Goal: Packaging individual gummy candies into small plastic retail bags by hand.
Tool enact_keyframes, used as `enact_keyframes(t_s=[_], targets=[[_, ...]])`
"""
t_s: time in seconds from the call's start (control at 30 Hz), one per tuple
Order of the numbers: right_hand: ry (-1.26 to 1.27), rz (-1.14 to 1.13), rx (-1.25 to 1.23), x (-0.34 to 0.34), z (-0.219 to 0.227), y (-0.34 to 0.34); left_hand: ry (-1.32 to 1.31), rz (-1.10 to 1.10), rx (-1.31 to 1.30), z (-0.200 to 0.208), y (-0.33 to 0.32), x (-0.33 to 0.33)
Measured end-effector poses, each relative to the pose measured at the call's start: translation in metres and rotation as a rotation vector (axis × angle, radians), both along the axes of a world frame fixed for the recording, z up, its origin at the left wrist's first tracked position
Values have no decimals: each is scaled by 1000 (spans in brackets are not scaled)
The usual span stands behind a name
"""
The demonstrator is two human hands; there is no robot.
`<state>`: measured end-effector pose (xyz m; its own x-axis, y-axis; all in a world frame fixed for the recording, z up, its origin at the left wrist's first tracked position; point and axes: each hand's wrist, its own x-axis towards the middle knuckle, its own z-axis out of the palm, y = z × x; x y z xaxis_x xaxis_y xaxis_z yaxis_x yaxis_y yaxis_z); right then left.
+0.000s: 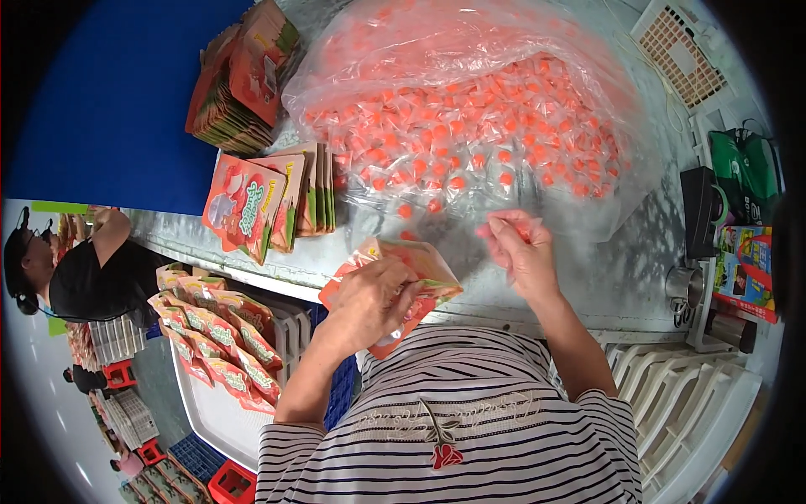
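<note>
A red-and-cream pouch (395, 294) with green edging is gripped by my left hand (374, 302) in front of my body, its opening facing up and to the right. My right hand (522, 256) is raised to the right of the pouch, fingers curled around a pinkish wrapped candy that shows only in part. Beyond both hands, a large clear plastic bag (470, 50) lies spread on the table, full of orange-red wrapped candies (470, 118). A few loose candies (434, 206) lie between that bag and the pouch.
Flat pouches stand in a stack (239, 84) and a leaning row (277, 197) at left. Filled pouches (222, 336) sit on a white tray (201, 420) below. White crates (672, 403), a metal cup (684, 286) and a basket (680, 59) are at right. Another person (92, 273) is far left.
</note>
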<state>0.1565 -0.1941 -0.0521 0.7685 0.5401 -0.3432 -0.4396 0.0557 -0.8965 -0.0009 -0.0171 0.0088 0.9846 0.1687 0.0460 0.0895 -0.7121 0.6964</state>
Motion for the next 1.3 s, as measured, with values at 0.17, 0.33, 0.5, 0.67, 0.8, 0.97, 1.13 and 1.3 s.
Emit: enact_keyframes(t_s=[0.17, 0.33, 0.5, 0.67, 0.8, 0.97, 1.13, 1.3], targets=[[-34, 5, 304, -27, 28, 47, -26, -82, 8, 0, -5, 6], [-581, 82, 204, -44, 12, 54, -71, -118, -31, -5, -2, 2], [-724, 204, 100, -45, 14, 53, -7, -143, -133, 0, -4, -6], [-1063, 286, 56, -65, 17, 57, 16, -42, -34, 20, -4, -28], [-1079, 525, -6, -90, 32, 62, 35, 18, 30, 30, -2, -61], [-1076, 541, -6, -101, 19, 66, 61, 64, -26, 28, -8, -75], [-863, 665, -7, -97, 18, 56, 71, 42, 10, 21, -11, -72], [-779, 473, 60, -68, -18, 55, 72, 110, -8, 15, -7, -67]])
